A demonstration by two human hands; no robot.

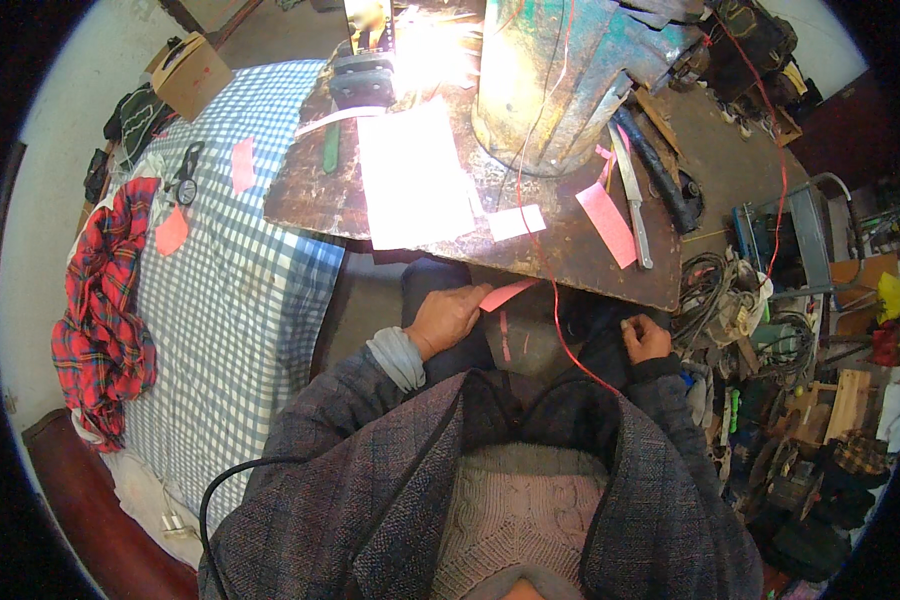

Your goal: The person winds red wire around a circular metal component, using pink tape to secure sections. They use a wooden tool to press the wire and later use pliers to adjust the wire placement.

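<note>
Between finger and thumb of my left hand (448, 318) is a pink paper strip (505, 294), held over my lap just below the table edge. My right hand (646, 339) is low by my right leg, fingers curled; anything inside is hidden. On the worn wooden table (300, 190) lie white sheets (410, 185), a small white slip (515, 222), pink paper (606, 225), a long knife (636, 230) and a green-handled tool (331, 147). A battered metal cylinder (540, 90) stands at the back, with a red wire (553, 320) hanging down across the table edge.
On the left are a checked cloth-covered surface (220, 320), a red plaid garment (100, 310) and a cardboard box (190, 80). On the right are coiled cables (705, 295), a metal trolley (808, 230) and piled wood (845, 400). Pink scraps (505, 340) lie below the table.
</note>
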